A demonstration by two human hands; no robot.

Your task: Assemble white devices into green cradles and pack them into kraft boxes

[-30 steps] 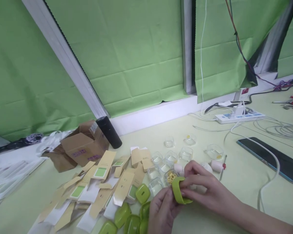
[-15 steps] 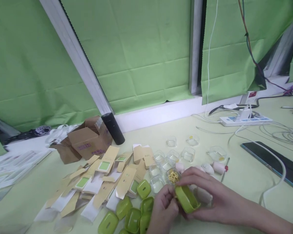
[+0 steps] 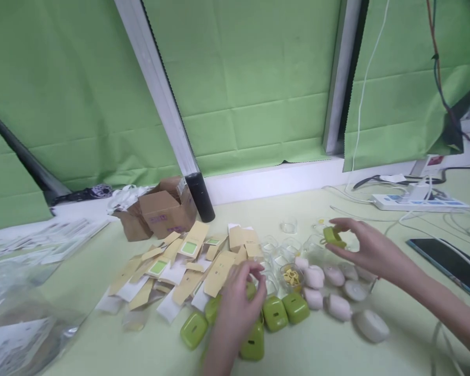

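Observation:
My right hand (image 3: 366, 248) is raised over the clear plastic cups (image 3: 289, 226) and pinches a small green cap piece (image 3: 333, 236) between its fingertips. My left hand (image 3: 238, 300) rests low among several green square caps (image 3: 274, 313), fingers curled down onto them; what it grips is hidden. A clear cup with yellow rings (image 3: 291, 277) stands between the hands. Several pale pink rounded pieces (image 3: 335, 305) lie under my right forearm.
Tan and white paper packets (image 3: 180, 266) are strewn to the left, with a torn cardboard box (image 3: 159, 214) and a black cylinder (image 3: 199, 197) behind. A power strip (image 3: 415, 202) with cables and a dark phone (image 3: 450, 261) lie right. A plastic bag (image 3: 19, 324) fills the near left.
My hands have parted: the right lifted away rightward with a green piece, the left dropped onto the green caps. The view shifted, showing more pink pieces.

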